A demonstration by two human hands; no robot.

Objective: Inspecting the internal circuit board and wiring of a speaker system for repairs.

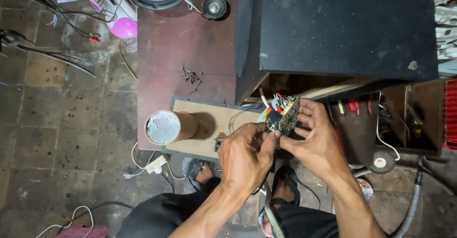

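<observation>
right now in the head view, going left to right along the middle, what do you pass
mesh-ended tube → left hand → circuit board → right hand → red-handled tools → white disc

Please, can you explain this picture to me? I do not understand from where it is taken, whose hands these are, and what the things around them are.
There is one picture, from a camera worn on a person's head, looking down. No machine is here: the two bare hands belong to that person, who sits over a tiled floor.

The left hand and the right hand together hold a small circuit board with red and white wires.

Below them lies a flat wooden panel carrying a cardboard tube with a mesh end. Beyond it lies a small pile of screws, and a big black speaker box stands on the right. Loose round speakers lie at the top.
</observation>
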